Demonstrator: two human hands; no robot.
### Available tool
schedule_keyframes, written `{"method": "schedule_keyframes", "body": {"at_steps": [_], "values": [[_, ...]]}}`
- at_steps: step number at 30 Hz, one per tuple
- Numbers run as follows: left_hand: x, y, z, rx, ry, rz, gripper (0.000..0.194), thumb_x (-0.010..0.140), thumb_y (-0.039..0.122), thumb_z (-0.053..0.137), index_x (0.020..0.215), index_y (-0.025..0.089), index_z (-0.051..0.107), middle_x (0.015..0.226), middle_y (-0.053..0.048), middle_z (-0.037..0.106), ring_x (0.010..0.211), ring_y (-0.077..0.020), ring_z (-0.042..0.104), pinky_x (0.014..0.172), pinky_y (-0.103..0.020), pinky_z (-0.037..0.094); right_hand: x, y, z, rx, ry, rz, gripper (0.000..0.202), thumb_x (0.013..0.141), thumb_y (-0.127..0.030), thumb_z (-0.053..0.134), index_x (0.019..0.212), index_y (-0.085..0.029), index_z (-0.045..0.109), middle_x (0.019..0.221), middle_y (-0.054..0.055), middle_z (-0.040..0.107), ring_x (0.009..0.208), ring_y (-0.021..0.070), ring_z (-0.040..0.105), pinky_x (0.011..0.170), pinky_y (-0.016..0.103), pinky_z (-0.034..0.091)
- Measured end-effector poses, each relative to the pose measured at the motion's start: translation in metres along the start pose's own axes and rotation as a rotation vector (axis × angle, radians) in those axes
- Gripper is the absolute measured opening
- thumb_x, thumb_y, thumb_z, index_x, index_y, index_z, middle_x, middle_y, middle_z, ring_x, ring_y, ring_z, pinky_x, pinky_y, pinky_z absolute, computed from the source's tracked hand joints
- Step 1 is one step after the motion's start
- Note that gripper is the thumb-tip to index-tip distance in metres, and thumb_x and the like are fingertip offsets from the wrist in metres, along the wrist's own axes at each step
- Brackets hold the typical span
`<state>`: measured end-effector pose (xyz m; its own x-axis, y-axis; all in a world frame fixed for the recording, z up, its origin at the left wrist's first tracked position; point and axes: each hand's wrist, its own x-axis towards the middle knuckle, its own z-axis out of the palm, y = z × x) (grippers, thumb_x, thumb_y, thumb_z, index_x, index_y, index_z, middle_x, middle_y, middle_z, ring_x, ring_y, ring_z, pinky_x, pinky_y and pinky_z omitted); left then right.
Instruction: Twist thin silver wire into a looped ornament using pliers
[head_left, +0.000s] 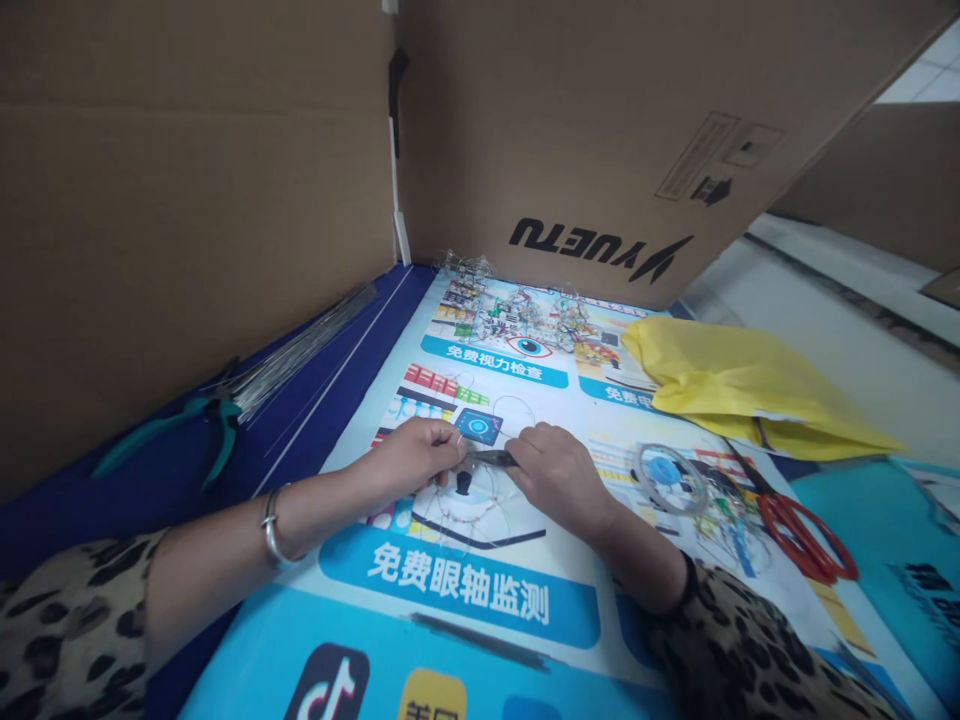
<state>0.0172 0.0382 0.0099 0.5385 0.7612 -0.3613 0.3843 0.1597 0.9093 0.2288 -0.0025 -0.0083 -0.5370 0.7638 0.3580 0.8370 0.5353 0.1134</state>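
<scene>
At centre frame, our left hand pinches fine wirework, apparently steadying it; our right closes around a slim dark tool, angled towards those fingertips.

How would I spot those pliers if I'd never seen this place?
Find the big cardboard wall on the left and the dark blue cloth at its foot. The pliers lie there, at the near end of a bundle of thin silvery wires. Their two teal handles, spread apart, set them off from the straight wires.
</scene>
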Motion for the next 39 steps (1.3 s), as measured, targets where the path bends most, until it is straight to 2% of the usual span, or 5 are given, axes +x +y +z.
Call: {"method": "schedule_keyframes", "body": {"at_steps": [8, 15, 26, 31, 39], "values": [[-0.002, 0.004, -0.002, -0.031, -0.024, 0.000, 0.023, 0.078, 0.037, 0.050, 0.068, 0.016, 0.051, 0.049, 0.005, 0.048, 0.034, -0.0038, 0.030, 0.034, -0.018, 0.022, 0.000, 0.001, 0.000, 0.038, -0.001, 0.056, 0.014, 0.082, -0.027, 0.053, 0.076, -0.017, 0.059, 0.072, 0.004, 0.055, 0.073, 0.0164, 0.046, 0.066, 0.029, 0.031], [0.001, -0.002, -0.002, 0.002, -0.015, 0.020, 0.024, 0.078, 0.039, 0.048, 0.070, 0.017, 0.050, 0.050, 0.005, 0.050, 0.033, -0.0040, 0.031, 0.033, -0.017, 0.022, 0.001, 0.000, -0.001, 0.005, -0.010, 0.031, 0.012, 0.081, -0.027, 0.055, 0.075, -0.018, 0.059, 0.072, 0.004, 0.055, 0.073, 0.0168, 0.044, 0.066, 0.029, 0.030], [-0.003, 0.005, -0.001, -0.045, 0.031, -0.018, 0.019, 0.076, 0.035, 0.051, 0.070, 0.017, 0.050, 0.049, 0.005, 0.049, 0.033, -0.0035, 0.029, 0.033, -0.016, 0.022, 0.000, 0.004, -0.006, -0.005, 0.023, 0.040, 0.014, 0.082, -0.025, 0.052, 0.073, -0.018, 0.059, 0.069, 0.004, 0.054, 0.071, 0.0167, 0.044, 0.065, 0.029, 0.029], [0.000, 0.000, -0.003, -0.053, -0.003, 0.044, 0.020, 0.077, 0.035, 0.048, 0.069, 0.017, 0.049, 0.051, 0.004, 0.051, 0.034, -0.0044, 0.033, 0.032, -0.016, 0.022, 0.001, 0.006, -0.015, -0.098, 0.008, -0.013, 0.009, 0.080, -0.022, 0.054, 0.075, -0.018, 0.060, 0.073, 0.004, 0.055, 0.074, 0.0181, 0.042, 0.066, 0.032, 0.027], [-0.002, 0.004, -0.002, -0.044, -0.010, 0.049, 0.020, 0.077, 0.034, 0.049, 0.068, 0.017, 0.047, 0.051, 0.004, 0.051, 0.036, -0.0043, 0.033, 0.035, -0.016, 0.024, 0.000, 0.004, -0.022, -0.255, 0.101, -0.078, 0.013, 0.084, -0.017, 0.048, 0.082, -0.019, 0.061, 0.072, 0.004, 0.055, 0.072, 0.0177, 0.041, 0.066, 0.033, 0.026]]}}
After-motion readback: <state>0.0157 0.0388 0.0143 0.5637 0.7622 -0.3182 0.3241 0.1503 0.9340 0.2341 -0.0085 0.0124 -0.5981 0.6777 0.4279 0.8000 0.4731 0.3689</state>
